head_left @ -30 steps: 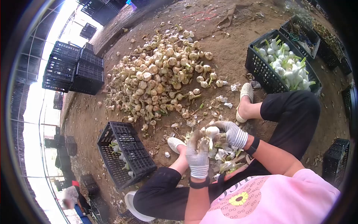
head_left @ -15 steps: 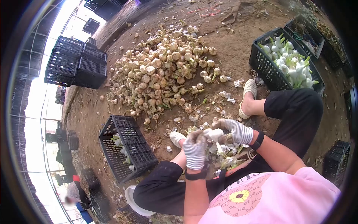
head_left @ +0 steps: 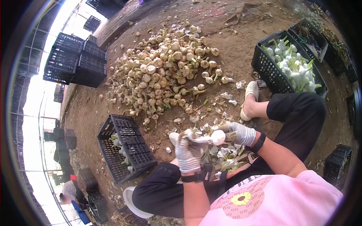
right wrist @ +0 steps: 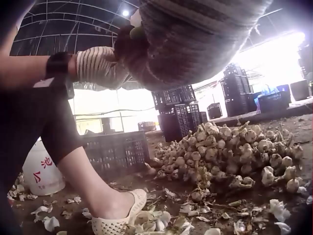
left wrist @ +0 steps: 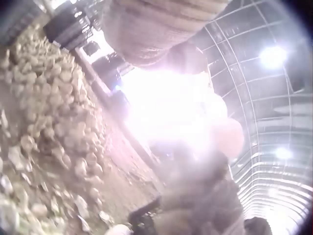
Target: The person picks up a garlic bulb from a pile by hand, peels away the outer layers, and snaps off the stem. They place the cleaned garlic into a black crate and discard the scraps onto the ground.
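Note:
My left hand (head_left: 188, 154), in a striped, soiled glove, grips the stem end of a garlic bulb (head_left: 218, 137), its smooth white head pointing right. My gloved right hand (head_left: 241, 134) has its curled fingertips and thumb at the head's right side. Garlic with white skins and green stems (head_left: 228, 160) lies below the hands, near my lap. The striped right glove (right wrist: 195, 44) fills the top of the right wrist view, the left glove (right wrist: 100, 68) beside it. Glare washes out much of the left wrist view, where the glove (left wrist: 151, 29) hides the grip.
A large heap of unpeeled garlic (head_left: 162, 71) lies on the dirt floor ahead. One black crate (head_left: 130, 139) holding some white garlic stands left; another crate (head_left: 262, 62), full of clean bulbs, stands right. Stacked crates (head_left: 75, 60) and another person (head_left: 73, 192) are farther left. Skins litter the ground.
The left hand has shifted left and the garlic head now shows between the hands, pointing right. The right hand stays near its place. Half a second ago both hands were closer together around the bulb.

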The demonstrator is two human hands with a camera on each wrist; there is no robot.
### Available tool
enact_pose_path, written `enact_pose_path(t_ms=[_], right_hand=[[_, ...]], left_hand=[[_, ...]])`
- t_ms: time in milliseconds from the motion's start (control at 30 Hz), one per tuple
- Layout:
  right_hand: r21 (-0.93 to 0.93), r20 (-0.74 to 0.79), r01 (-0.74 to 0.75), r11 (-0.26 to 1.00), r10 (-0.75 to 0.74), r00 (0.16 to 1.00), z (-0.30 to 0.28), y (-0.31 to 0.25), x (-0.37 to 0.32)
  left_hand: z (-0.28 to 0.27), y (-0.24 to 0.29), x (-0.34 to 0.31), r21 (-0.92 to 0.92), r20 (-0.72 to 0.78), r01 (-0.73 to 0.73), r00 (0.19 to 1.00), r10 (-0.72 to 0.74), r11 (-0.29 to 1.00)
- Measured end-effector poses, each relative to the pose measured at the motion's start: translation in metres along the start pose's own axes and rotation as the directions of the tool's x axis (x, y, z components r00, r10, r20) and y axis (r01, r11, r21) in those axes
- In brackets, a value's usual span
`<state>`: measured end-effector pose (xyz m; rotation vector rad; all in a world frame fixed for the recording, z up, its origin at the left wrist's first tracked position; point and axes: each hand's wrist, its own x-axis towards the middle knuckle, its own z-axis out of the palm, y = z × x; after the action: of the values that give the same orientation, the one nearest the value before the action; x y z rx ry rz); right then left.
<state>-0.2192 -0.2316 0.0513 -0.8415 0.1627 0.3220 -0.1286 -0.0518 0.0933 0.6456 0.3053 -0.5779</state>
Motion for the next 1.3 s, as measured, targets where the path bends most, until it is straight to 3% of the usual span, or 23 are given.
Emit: enact_pose_path(t_ms=[33, 100, 200, 333, 367, 433, 500, 567, 633, 667, 700, 733, 800, 833, 867, 933, 967, 1033, 1100, 1133, 1167, 1233, 1300], right_hand=[[0.045, -0.001, 0.018, 0.999, -0.017, 1.0, 0.001, 0.001, -0.002], [0.057, 0.008, 0.017, 0.998, -0.018, 1.0, 0.0, -0.001, -0.003], [0.123, 0.041, 0.013, 0.992, -0.018, 0.999, -0.004, -0.003, -0.003], [0.026, 0.009, 0.049, 0.998, -0.05, 0.999, -0.005, -0.001, -0.003], [0.028, 0.011, 0.049, 0.998, -0.05, 0.999, -0.009, 0.004, -0.001], [-0.042, 0.039, 0.014, 0.999, -0.012, 0.999, -0.01, 0.004, 0.0], [-0.062, 0.04, 0.049, 0.997, -0.046, 0.998, -0.012, 0.003, -0.008], [0.008, 0.018, 0.023, 1.0, -0.023, 1.0, -0.011, 0.002, -0.009], [-0.002, -0.025, 0.026, 1.0, -0.026, 0.999, -0.012, 0.006, -0.006], [-0.058, -0.012, 0.058, 0.997, -0.059, 0.998, -0.016, 0.014, -0.002], [-0.114, 0.004, 0.089, 0.989, -0.089, 0.996, -0.015, 0.013, 0.0], [-0.189, 0.0, 0.024, 0.982, -0.025, 1.0, -0.007, 0.003, -0.004], [-0.227, 0.004, 0.046, 0.973, -0.046, 0.999, -0.008, 0.005, -0.009], [-0.184, -0.017, 0.056, 0.981, -0.06, 0.998, -0.005, 0.001, -0.013], [-0.12, -0.071, 0.086, 0.989, -0.095, 0.993, -0.007, -0.002, -0.012], [-0.033, -0.089, 0.285, 0.958, -0.287, 0.954, -0.017, -0.02, -0.011], [0.641, -0.022, 0.181, 0.746, -0.218, 0.976, -0.023, -0.038, -0.014], [0.548, 0.078, 0.327, 0.77, -0.436, 0.897, -0.034, -0.065, -0.018], [0.591, -0.22, 0.457, 0.665, -0.412, 0.884, -0.054, -0.051, -0.006], [0.563, -0.326, 0.485, 0.669, -0.359, 0.874, -0.063, -0.04, -0.001], [0.555, -0.377, 0.468, 0.688, -0.293, 0.879, -0.071, -0.024, 0.005], [0.528, -0.414, 0.433, 0.731, -0.224, 0.882, -0.073, 0.003, 0.017], [0.511, -0.35, 0.261, 0.819, -0.078, 0.933, -0.059, 0.006, 0.019]], left_hand=[[-0.006, 0.007, 0.005, -0.033, 0.028, 0.002, 1.0, -0.001, 0.999], [-0.024, 0.018, 0.015, 0.2, -0.107, -0.195, 0.97, 0.219, 0.96], [-0.033, 0.032, 0.01, 0.519, 0.016, -0.26, 0.955, 0.295, 0.814], [-0.005, 0.007, -0.014, 0.883, 0.353, -0.376, 0.926, 0.131, 0.282], [-0.004, -0.007, -0.01, 0.755, 0.654, -0.651, 0.74, 0.156, -0.077], [0.002, -0.026, -0.009, 0.711, 0.702, -0.698, 0.695, 0.157, -0.087], [0.005, -0.018, -0.007, 0.709, 0.167, -0.284, 0.957, 0.237, 0.645], [0.015, -0.003, -0.006, 0.673, 0.059, -0.23, 0.964, 0.259, 0.703], [0.031, -0.009, -0.016, 0.823, 0.233, -0.283, 0.959, 0.161, 0.492], [0.025, -0.023, -0.011, 0.79, 0.59, -0.612, 0.777, 0.219, 0.045], [0.025, -0.025, -0.007, 0.641, 0.76, -0.732, 0.648, 0.053, -0.229], [0.021, -0.027, -0.002, 0.639, 0.762, -0.734, 0.646, 0.054, -0.23], [0.011, -0.03, 0.012, 0.854, 0.387, -0.449, 0.886, 0.255, 0.264], [0.006, -0.032, 0.017, 0.817, 0.143, -0.262, 0.955, 0.259, 0.514], [0.003, -0.033, 0.02, 0.775, 0.058, -0.21, 0.963, 0.263, 0.596], [-0.013, -0.039, 0.026, 0.797, 0.084, -0.166, 0.983, 0.166, 0.581], [-0.019, -0.044, 0.029, 0.82, 0.099, -0.124, 0.992, 0.075, 0.559], [-0.029, -0.055, 0.041, 0.865, 0.193, -0.216, 0.976, 0.098, 0.454], [-0.064, -0.063, 0.072, 0.951, 0.251, -0.261, 0.965, 0.075, 0.167], [-0.053, -0.059, 0.076, 0.97, 0.065, -0.072, 0.997, 0.035, 0.231], [-0.064, -0.061, 0.093, 0.971, 0.061, -0.067, 0.998, 0.033, 0.23], [-0.094, -0.067, 0.139, 0.97, 0.192, -0.227, 0.936, 0.295, 0.09], [-0.076, -0.066, 0.176, 0.965, 0.263, -0.249, 0.913, 0.311, -0.084]])
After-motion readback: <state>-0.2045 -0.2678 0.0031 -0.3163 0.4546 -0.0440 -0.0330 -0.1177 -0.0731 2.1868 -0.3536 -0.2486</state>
